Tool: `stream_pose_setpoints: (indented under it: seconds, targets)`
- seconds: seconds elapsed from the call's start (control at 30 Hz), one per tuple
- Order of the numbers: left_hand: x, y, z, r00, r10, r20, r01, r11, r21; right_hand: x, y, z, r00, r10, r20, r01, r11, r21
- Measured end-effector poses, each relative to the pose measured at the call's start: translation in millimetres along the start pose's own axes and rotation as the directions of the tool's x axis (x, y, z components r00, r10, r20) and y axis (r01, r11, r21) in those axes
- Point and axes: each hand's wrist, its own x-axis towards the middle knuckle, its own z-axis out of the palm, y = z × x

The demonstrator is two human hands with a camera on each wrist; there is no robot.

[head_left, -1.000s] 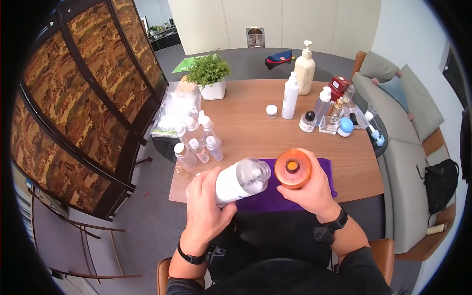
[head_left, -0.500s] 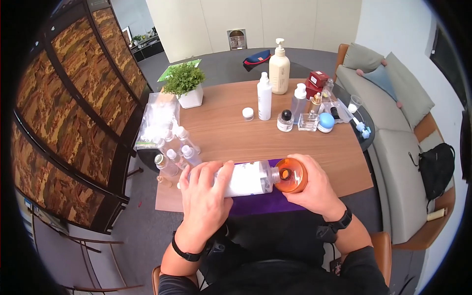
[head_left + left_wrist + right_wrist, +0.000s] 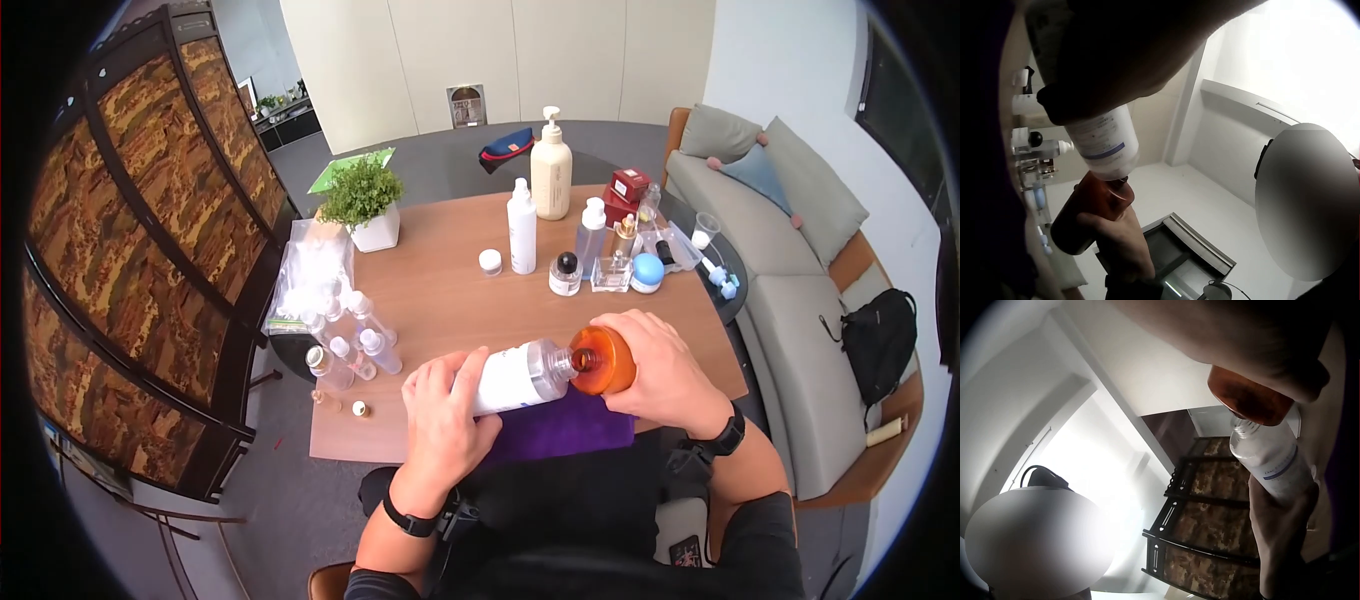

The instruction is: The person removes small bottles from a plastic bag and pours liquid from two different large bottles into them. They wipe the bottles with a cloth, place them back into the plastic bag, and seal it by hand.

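Observation:
My left hand (image 3: 445,415) grips a clear bottle with a white label (image 3: 512,380), tilted on its side so its open neck points right. In my right hand (image 3: 668,372) is an orange translucent bottle (image 3: 612,362), also tilted, its mouth facing left. The two necks meet mouth to mouth over a purple cloth (image 3: 565,425). From the left wrist, the labelled bottle (image 3: 1107,142) overlaps the orange bottle (image 3: 1085,209) at the mouths. The right wrist view has the threaded neck of the clear bottle (image 3: 1275,459) right at the orange bottle's end (image 3: 1250,397).
Several small clear bottles (image 3: 340,350) stand at the left, a small cap (image 3: 361,409) near them. Toward the back right are a cream pump bottle (image 3: 552,178), a white spray bottle (image 3: 522,228), perfume bottles (image 3: 565,275) and red boxes (image 3: 628,188). A potted plant (image 3: 372,225) stands back left.
The clear bottle has moved right and its mouth has come up to the orange bottle's. The orange bottle has tipped leftward to face it. The head view has shifted.

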Motion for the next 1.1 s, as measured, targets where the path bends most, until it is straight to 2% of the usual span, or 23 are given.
stream_pose_setpoints:
  seconds: [0.23,0.33,0.4,0.5,0.83,1.0,1.1]
  targets:
    - [-3.0,-6.3,17.9,0.997,-0.06,-0.04,0.054,0.989,-0.136,18.4,-10.4,-21.7,0.996,-0.02,0.084,0.034,0.985,-0.169]
    - [-3.5,-7.8,22.6,0.994,-0.074,-0.076,0.059,0.982,-0.179,27.4,-15.1,-28.4,0.993,-0.086,0.084,0.101,0.976,-0.194]
    - [-3.5,-9.8,25.3,0.992,-0.078,-0.101,0.057,0.979,-0.196,35.0,-26.6,-36.5,0.985,-0.026,0.171,0.07,0.964,-0.256]
    - [-7.2,-14.3,30.5,0.987,-0.109,-0.118,0.074,0.96,-0.27,44.0,-34.3,-41.6,0.974,-0.054,0.219,0.12,0.946,-0.301]
    - [-15.5,-30.7,41.3,0.976,-0.155,-0.151,0.088,0.922,-0.376,70.1,-64.2,-43.0,0.944,-0.034,0.328,0.165,0.909,-0.382]
    - [-17.8,-33.2,36.6,0.973,-0.159,-0.166,0.078,0.908,-0.412,81.8,-87.1,-47.6,0.92,0.061,0.387,0.142,0.87,-0.473]
    - [-21.2,-35.4,36.8,0.978,-0.136,-0.158,0.065,0.918,-0.392,83.8,-94.7,-49.9,0.91,0.056,0.411,0.171,0.852,-0.495]
